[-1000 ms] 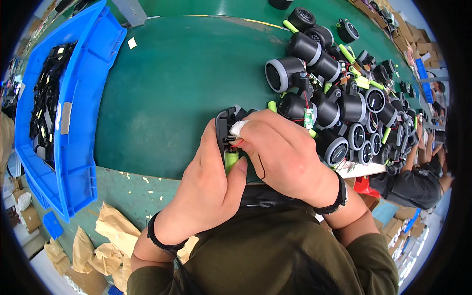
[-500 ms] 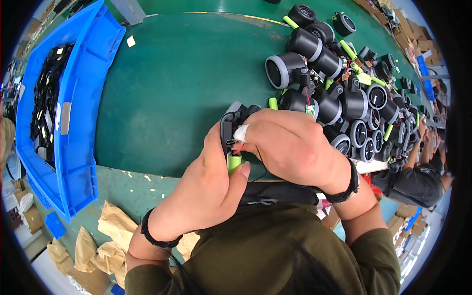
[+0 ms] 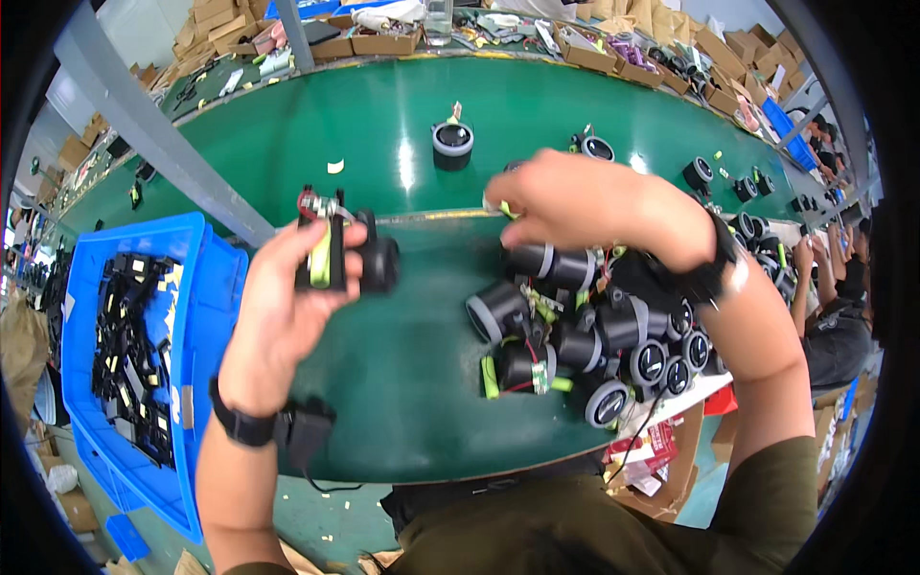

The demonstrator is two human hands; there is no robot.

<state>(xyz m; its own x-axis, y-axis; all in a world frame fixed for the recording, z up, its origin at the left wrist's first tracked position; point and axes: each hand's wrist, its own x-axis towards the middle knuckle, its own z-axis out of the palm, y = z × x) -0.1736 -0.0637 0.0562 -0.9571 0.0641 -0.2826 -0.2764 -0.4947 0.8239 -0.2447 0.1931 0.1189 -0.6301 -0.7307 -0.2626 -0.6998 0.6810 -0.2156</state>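
Note:
My left hand (image 3: 278, 297) is closed around a black cylindrical unit (image 3: 379, 264). A lime-green battery cell (image 3: 320, 257) lies under my thumb, and a small circuit board (image 3: 321, 206) with red wires sticks up past the fingers. My right hand (image 3: 565, 196) is over the far left edge of a pile of similar black units (image 3: 585, 340) with grey rims. Its thumb and fingers are apart. Between them shows a lime-green cell (image 3: 507, 209), with a dark round unit (image 3: 514, 166) partly hidden behind the hand.
A blue bin (image 3: 81, 383) of black plastic parts stands on the left. By my left wrist is a black box-shaped piece (image 3: 307, 429) with a cord. More units, including one upright (image 3: 452, 144), stand on the green surface beyond. A grey post (image 3: 163, 134) rises at left.
My hands have parted. The left has carried the unit left and away from me, while the right has let go of it and reached out to the pile. The view has tilted up.

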